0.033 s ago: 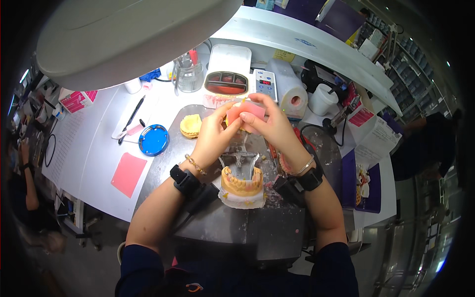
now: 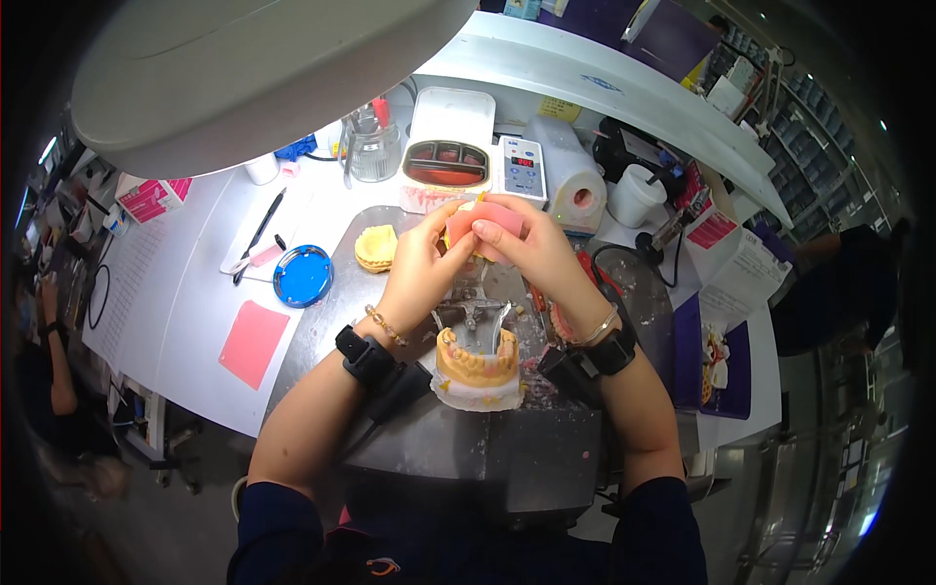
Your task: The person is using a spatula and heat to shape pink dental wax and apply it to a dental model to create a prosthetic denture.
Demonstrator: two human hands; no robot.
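Both hands meet over the metal work plate [image 2: 336, 322]. A pink wax sheet [image 2: 497, 216] is bent between them, over a yellowish dental cast that is mostly hidden by fingers. My left hand [image 2: 429, 249] is closed around the left side of the sheet and cast. My right hand [image 2: 531, 244] is closed on the sheet's right side, thumb pressed on its face. Below them stands a tan dental model [image 2: 478, 363] of a tooth arch on a white plaster base, with a metal articulator frame [image 2: 473, 314] behind it.
Left lie a flat pink wax sheet [image 2: 253, 343], a round blue-filled dish [image 2: 303, 277], a black pen [image 2: 261, 226] and a yellow cast [image 2: 375, 249]. Behind are a wax tray [image 2: 447, 164], a glass jar [image 2: 374, 146] and a control unit [image 2: 523, 168]. A lamp [image 2: 263, 78] overhangs the upper left.
The fingers of my right hand have come down slightly over the top of the pink wax sheet. Otherwise the hands and bench look the same.
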